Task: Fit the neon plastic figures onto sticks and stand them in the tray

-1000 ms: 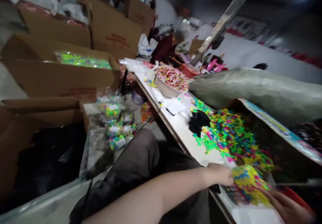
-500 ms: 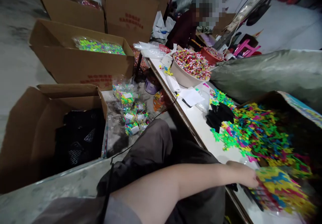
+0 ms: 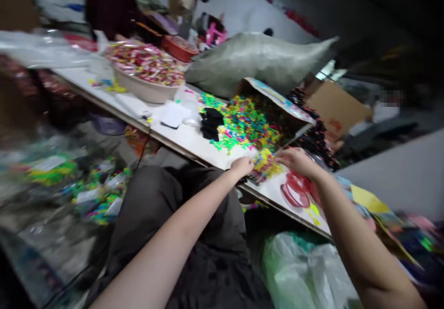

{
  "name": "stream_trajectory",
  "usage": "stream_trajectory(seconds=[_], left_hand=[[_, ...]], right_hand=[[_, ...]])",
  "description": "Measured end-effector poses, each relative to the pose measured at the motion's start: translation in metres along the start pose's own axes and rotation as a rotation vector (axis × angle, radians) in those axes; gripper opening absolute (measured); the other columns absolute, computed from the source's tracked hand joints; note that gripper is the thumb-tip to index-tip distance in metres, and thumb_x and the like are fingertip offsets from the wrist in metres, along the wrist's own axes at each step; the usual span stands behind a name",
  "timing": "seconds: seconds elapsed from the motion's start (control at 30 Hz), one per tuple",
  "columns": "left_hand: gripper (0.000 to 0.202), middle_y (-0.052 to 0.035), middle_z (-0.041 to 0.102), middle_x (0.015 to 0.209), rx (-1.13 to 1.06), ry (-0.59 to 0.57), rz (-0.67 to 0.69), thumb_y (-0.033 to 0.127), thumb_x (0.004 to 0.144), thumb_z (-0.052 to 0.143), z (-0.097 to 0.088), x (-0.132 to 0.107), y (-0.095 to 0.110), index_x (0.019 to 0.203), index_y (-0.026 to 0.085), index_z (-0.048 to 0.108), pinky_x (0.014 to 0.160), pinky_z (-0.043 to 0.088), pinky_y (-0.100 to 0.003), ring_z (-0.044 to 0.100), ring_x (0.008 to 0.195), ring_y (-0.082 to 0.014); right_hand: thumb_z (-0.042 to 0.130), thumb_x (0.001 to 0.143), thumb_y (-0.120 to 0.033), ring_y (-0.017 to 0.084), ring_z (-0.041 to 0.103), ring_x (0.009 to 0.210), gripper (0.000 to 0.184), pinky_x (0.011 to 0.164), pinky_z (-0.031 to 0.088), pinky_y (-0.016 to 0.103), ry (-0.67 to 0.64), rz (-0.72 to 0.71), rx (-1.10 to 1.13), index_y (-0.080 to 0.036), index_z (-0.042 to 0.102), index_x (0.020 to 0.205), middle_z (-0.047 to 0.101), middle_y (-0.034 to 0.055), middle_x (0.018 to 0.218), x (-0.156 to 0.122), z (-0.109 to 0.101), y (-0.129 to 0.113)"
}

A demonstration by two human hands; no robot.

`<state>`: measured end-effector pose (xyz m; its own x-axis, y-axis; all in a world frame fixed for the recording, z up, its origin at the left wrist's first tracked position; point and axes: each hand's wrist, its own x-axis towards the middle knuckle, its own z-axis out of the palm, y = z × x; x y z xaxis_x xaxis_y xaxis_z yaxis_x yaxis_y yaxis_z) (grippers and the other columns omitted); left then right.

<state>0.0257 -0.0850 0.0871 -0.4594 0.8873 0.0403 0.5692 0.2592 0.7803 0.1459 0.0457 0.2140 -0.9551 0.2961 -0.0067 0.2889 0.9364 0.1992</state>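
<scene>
A clear plastic bag (image 3: pixel 266 165) of small yellow, pink and blue plastic figures is between my two hands at the table's near edge. My left hand (image 3: pixel 243 166) is closed on the bag's left side. On the other side, my right hand (image 3: pixel 296 160) has its fingers bent at the bag's upper right edge, seemingly pinching it, though blur softens the fingertips. Just behind the bag, a heap of loose coloured plastic figures (image 3: pixel 251 121) spills from an open box (image 3: pixel 277 98) lying on its side. Black cloth (image 3: pixel 211 124) lies left of the heap.
A large basin (image 3: pixel 149 89) of small red and white pieces stands farther left on the white table (image 3: pixel 204 154). Red round plastic pieces (image 3: pixel 296 189) lie right of the bag. A pale sack (image 3: pixel 256 64) lies behind. Filled bags (image 3: pixel 100 193) cover the floor at left. Another person (image 3: pixel 107 8) sits beyond.
The view has swung to the right, blurring the edges. My right hand has come into view at the bag's right side. My left hand still grips the bag.
</scene>
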Motion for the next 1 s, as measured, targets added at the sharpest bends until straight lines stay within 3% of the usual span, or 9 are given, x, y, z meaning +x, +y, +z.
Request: stream_trajectory(seconds=[0.1, 0.2, 0.3, 0.4, 0.5, 0.6, 0.73, 0.83, 1.0], left_hand=[[0.058, -0.0122, 0.061, 0.101, 0.062, 0.079, -0.014, 0.043, 0.086, 0.007, -0.009, 0.019, 0.010, 0.102, 0.017, 0.056, 0.070, 0.042, -0.030, 0.057, 0.090, -0.0224], [0.070, -0.0124, 0.063, 0.094, 0.167, 0.120, -0.028, 0.057, 0.081, 0.006, -0.026, 0.039, 0.038, 0.094, 0.016, 0.061, 0.072, 0.043, -0.032, 0.058, 0.088, -0.0248], [0.060, -0.0157, 0.062, 0.101, 0.401, 0.031, -0.003, 0.060, 0.075, 0.032, -0.039, 0.060, 0.074, 0.098, 0.013, 0.062, 0.079, 0.042, -0.035, 0.055, 0.095, -0.0291], [0.051, -0.0166, 0.058, 0.109, 0.623, -0.147, 0.002, 0.043, 0.069, 0.050, -0.042, 0.079, 0.098, 0.108, 0.012, 0.058, 0.084, 0.040, -0.038, 0.053, 0.100, -0.0310], [0.050, -0.0158, 0.058, 0.110, 0.747, -0.249, 0.006, 0.030, 0.064, 0.055, -0.041, 0.090, 0.104, 0.111, 0.013, 0.057, 0.085, 0.040, -0.037, 0.053, 0.100, -0.0302], [0.046, -0.0157, 0.059, 0.105, 0.767, -0.221, -0.007, 0.032, 0.063, 0.055, -0.042, 0.095, 0.098, 0.104, 0.012, 0.060, 0.084, 0.040, -0.036, 0.053, 0.098, -0.0298], [0.034, -0.0119, 0.061, 0.073, 0.554, -0.108, 0.017, 0.037, 0.061, 0.054, -0.050, 0.098, 0.090, 0.079, 0.010, 0.063, 0.071, 0.043, -0.030, 0.057, 0.079, -0.0258], [0.021, -0.0043, 0.045, 0.046, 0.267, -0.090, -0.032, 0.034, 0.062, 0.053, -0.055, 0.099, 0.084, 0.056, 0.015, 0.054, 0.056, 0.038, -0.028, 0.054, 0.059, -0.0198], [0.025, 0.0034, 0.026, 0.038, -0.204, -0.142, -0.085, 0.028, 0.065, 0.051, -0.055, 0.103, 0.077, 0.047, 0.018, 0.036, 0.042, 0.026, -0.024, 0.032, 0.038, -0.0073]], right_hand=[[0.028, 0.084, -0.048, 0.022, 0.058, 0.081, 0.046, 0.075, 0.036, 0.032, 0.190, 0.277, -0.061, -0.019, 0.064, 0.083, 0.066, 0.0084, 0.085, -0.014, -0.014, 0.021], [0.026, 0.080, -0.056, 0.026, 0.058, 0.079, 0.055, 0.075, 0.034, 0.038, 0.123, 0.503, -0.152, -0.016, 0.064, 0.072, 0.065, 0.0120, 0.077, -0.011, -0.007, 0.030], [0.028, 0.078, -0.057, 0.026, 0.057, 0.077, 0.055, 0.076, 0.034, 0.039, -0.032, 0.531, -0.136, -0.015, 0.062, 0.068, 0.064, 0.0133, 0.076, -0.008, 0.012, 0.037], [0.032, 0.077, -0.052, 0.024, 0.057, 0.072, 0.048, 0.065, 0.037, 0.032, -0.083, 0.558, 0.008, -0.015, 0.061, 0.067, 0.062, 0.0119, 0.074, -0.011, 0.029, 0.045], [0.035, 0.075, -0.041, 0.017, 0.053, 0.060, 0.035, 0.053, 0.034, 0.025, -0.067, 0.534, 0.196, -0.015, 0.057, 0.063, 0.058, 0.0070, 0.066, -0.018, 0.036, 0.053], [0.039, 0.071, -0.032, 0.012, 0.046, 0.051, 0.026, 0.047, 0.030, 0.023, -0.028, 0.481, 0.342, -0.015, 0.051, 0.057, 0.050, 0.0022, 0.056, -0.024, 0.039, 0.059], [0.042, 0.069, -0.030, 0.010, 0.043, 0.048, 0.022, 0.045, 0.028, 0.021, 0.048, 0.517, 0.487, -0.015, 0.050, 0.055, 0.046, -0.0002, 0.052, -0.028, 0.043, 0.064], [0.044, 0.069, -0.030, 0.009, 0.040, 0.046, 0.021, 0.044, 0.027, 0.022, 0.107, 0.535, 0.554, -0.016, 0.049, 0.054, 0.043, -0.0012, 0.049, -0.029, 0.042, 0.066], [0.047, 0.070, -0.030, 0.009, 0.036, 0.044, 0.022, 0.045, 0.028, 0.023, 0.193, 0.570, 0.574, -0.016, 0.049, 0.052, 0.038, -0.0023, 0.045, -0.034, 0.036, 0.075]])
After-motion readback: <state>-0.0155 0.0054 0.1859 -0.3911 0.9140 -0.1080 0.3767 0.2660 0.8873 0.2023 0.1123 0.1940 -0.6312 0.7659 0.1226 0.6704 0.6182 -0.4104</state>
